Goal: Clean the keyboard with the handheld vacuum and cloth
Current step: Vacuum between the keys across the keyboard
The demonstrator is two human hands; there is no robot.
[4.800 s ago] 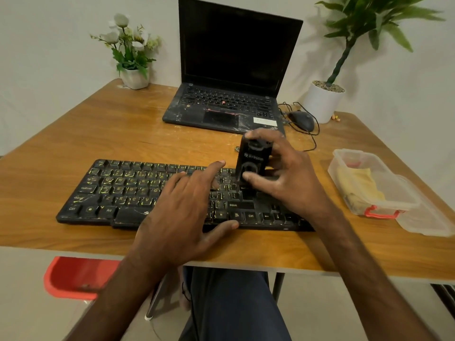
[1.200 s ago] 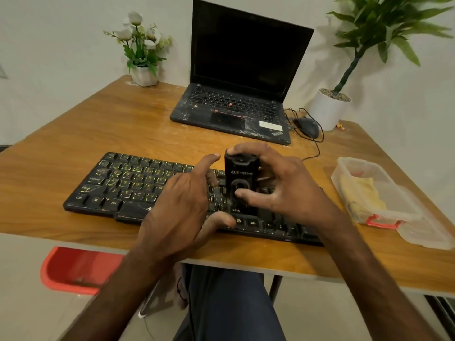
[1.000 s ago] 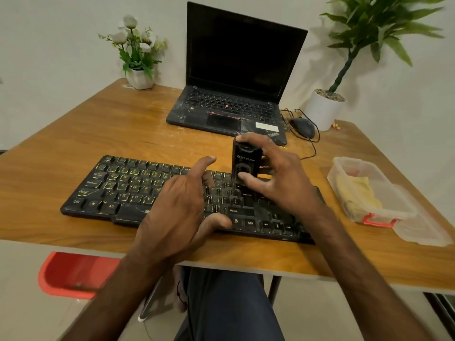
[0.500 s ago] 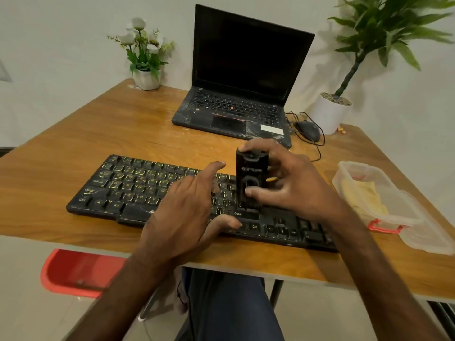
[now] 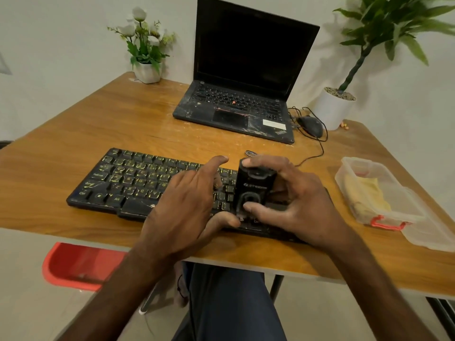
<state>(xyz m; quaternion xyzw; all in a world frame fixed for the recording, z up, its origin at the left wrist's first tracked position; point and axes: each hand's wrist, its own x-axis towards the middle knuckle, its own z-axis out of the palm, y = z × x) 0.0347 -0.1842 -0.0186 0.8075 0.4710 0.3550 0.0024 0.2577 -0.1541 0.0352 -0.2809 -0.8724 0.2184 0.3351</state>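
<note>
Plainly curled, the fingers (image 5: 266, 161) of the right hand (image 5: 301, 209) grip the handheld vacuum (image 5: 254, 185), upright on the right half of the keyboard (image 5: 133, 178); the straight fingers of the left hand (image 5: 187, 205) rest on keys beside it. The keyboard lies near the front edge of the tabletop (image 5: 123, 124), the yellow cloth (image 5: 366, 193) in a clear container (image 5: 396, 214) rightward.

2 plants (image 5: 145, 57) (image 5: 333, 110), 1 kbd (image 5: 128, 178), 1 laptop (image 5: 236, 104)

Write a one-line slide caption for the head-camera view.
Right hand holds a black handheld vacuum upright on the keyboard; left hand rests on the same keyboard beside it.
</note>
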